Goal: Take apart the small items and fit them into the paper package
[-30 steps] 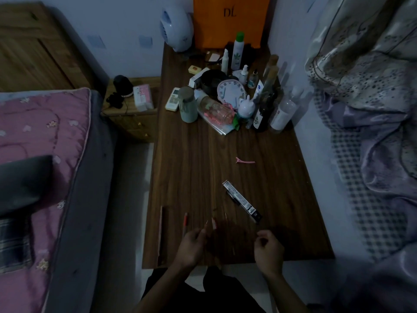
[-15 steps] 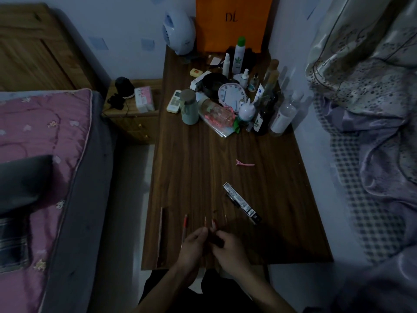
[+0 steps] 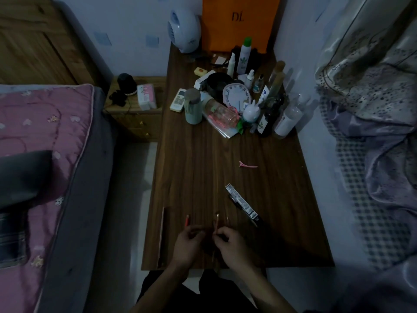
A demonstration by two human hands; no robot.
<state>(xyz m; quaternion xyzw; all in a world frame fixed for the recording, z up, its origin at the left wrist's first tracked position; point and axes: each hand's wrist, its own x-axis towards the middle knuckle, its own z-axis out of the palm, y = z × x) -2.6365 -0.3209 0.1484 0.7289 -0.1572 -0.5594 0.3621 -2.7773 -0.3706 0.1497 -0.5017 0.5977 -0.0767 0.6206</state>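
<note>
Both hands worked close together at the table's [image 3: 203, 177] near edge: right hand [image 3: 228, 242] pinched a thin stick [image 3: 216, 222], left hand [image 3: 188, 242] curled beside it, grip unclear.

Hair clip [image 3: 247, 165] mid-table [image 3: 203, 177], bottles [image 3: 266, 105] behind it, boxed pen [image 3: 242, 203] nearer, bed [image 3: 45, 154] left.

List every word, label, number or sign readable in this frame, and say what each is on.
"DL": on the orange bag at the far end of the table.
Clock: numerals ring the dial, too blurred to read.
Flat box near the hands: printed label, too small to read.
Bottles and tissue pack: labels and print present, unreadable.
Remote: buttons only, no legible text.
</note>
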